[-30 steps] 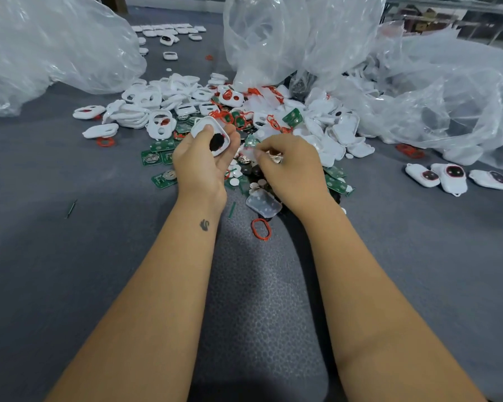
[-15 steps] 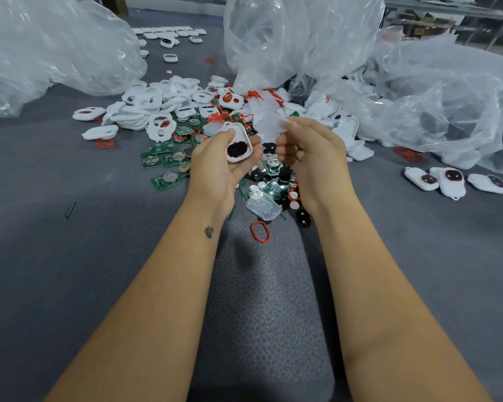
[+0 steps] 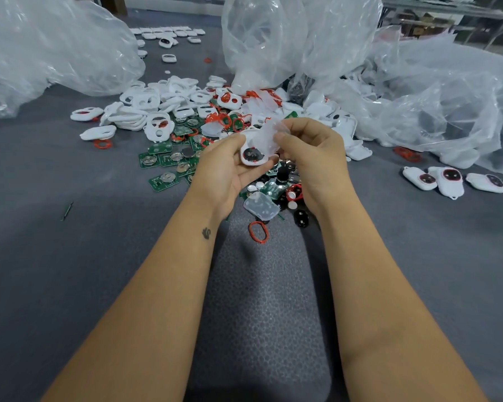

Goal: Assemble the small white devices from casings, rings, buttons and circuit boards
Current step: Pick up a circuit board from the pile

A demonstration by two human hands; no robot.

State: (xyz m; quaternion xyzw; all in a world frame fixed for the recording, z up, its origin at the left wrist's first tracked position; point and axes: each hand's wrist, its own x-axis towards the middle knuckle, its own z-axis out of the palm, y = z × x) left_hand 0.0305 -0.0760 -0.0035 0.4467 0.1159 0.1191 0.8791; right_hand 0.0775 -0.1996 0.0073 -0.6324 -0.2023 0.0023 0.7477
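Apparently casing point(image 3: 253, 156) in both hands

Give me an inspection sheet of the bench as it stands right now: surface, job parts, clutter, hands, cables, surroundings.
Surface: grey mat, with a textured grey pad between the forearms.
Job's things: white casing with a dark round part inside, in the left hand; translucent piece pinched above it. Loose white casings, green circuit boards, red ring and three assembled devices lie on the mat.
Clutter: clear plastic bags at the back and right.
Grippers: left hand holds the casing; right hand pinches the translucent piece.
Cables: nothing seen.
Surroundings: more casings at the far edge; shelving, blurred, top right.
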